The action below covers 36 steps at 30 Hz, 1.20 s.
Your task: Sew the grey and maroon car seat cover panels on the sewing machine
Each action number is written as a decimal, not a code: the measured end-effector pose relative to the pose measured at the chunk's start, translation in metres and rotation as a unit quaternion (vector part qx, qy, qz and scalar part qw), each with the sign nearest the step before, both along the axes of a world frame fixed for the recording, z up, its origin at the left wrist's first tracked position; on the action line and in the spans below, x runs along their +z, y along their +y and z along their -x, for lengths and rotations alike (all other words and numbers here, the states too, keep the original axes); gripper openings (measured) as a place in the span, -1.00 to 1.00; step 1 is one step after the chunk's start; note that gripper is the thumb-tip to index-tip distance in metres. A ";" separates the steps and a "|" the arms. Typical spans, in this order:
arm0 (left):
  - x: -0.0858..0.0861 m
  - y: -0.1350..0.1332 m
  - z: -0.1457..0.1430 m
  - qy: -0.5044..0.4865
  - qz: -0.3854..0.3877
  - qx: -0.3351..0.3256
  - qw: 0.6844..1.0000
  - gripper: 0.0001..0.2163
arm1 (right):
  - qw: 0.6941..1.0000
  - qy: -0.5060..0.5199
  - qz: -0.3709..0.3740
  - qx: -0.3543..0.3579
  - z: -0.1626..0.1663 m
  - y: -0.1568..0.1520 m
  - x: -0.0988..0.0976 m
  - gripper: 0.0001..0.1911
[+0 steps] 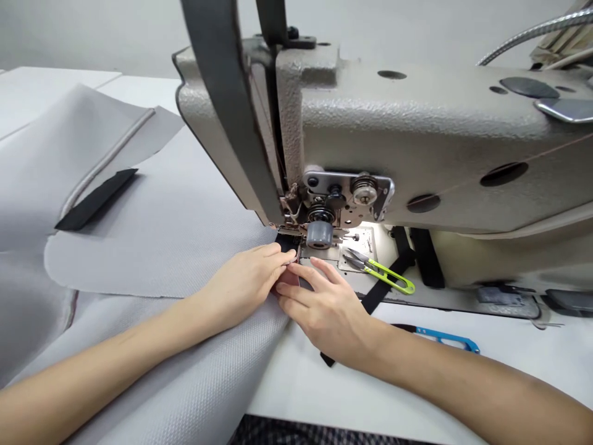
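Note:
Grey woven fabric (pixel 185 247) lies in a large sheet under the head of a sewing machine (pixel 393 148). My left hand (pixel 245 278) presses on the fabric's right edge, its fingers together and pinching close in front of the presser foot. Meeting it fingertip to fingertip, my right hand (pixel 324 303) grips the same edge between thumb and fingers, with the other fingers slightly apart. A dark strip (pixel 288 242) runs along the edge under the needle area. The needle itself is hidden.
Yellow-green thread snips (pixel 391 276) rest on the machine bed right of my hands. Blue-handled snips (pixel 447 337) lie on the white table (pixel 296 389), partly behind my right forearm. Black straps (pixel 427 259) hang near the machine. Piping (pixel 111 154) and a black strip (pixel 97 201) lie at left.

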State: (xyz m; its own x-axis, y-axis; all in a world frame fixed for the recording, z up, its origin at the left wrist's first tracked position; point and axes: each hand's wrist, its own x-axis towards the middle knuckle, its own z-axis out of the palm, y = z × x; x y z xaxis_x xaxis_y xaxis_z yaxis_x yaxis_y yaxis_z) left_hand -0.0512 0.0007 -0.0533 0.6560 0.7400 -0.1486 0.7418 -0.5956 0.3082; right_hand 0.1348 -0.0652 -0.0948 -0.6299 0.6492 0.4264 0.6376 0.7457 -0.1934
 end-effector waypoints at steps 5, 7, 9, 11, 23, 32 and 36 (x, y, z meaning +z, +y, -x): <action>-0.001 0.004 0.003 -0.074 0.042 0.038 0.996 -0.64 | 0.999 -0.006 0.043 -0.025 -0.004 0.006 0.008 -0.81; 0.000 0.003 0.002 -0.062 0.024 0.026 0.997 -0.65 | 0.998 -0.013 0.037 -0.041 -0.006 0.004 0.010 -0.79; 0.001 0.001 0.000 -0.026 0.000 0.000 1.000 -0.68 | 0.999 -0.021 0.008 -0.042 -0.006 0.000 0.010 -0.74; 0.003 -0.001 -0.002 0.006 -0.011 -0.020 1.000 -0.70 | 0.999 -0.026 -0.025 -0.028 -0.005 -0.004 0.009 -0.70; 0.006 0.004 -0.008 0.082 -0.062 -0.074 0.992 -0.72 | 0.998 0.011 -0.050 -0.046 -0.003 0.006 0.003 -0.70; 0.019 0.015 -0.022 0.102 -0.063 -0.063 0.991 -0.75 | 0.997 -0.009 -0.036 -0.071 -0.007 0.017 0.000 -0.65; 0.056 -0.006 0.011 0.053 0.002 -0.088 0.995 -0.71 | 0.997 -0.006 -0.013 -0.077 -0.009 0.017 -0.002 -0.65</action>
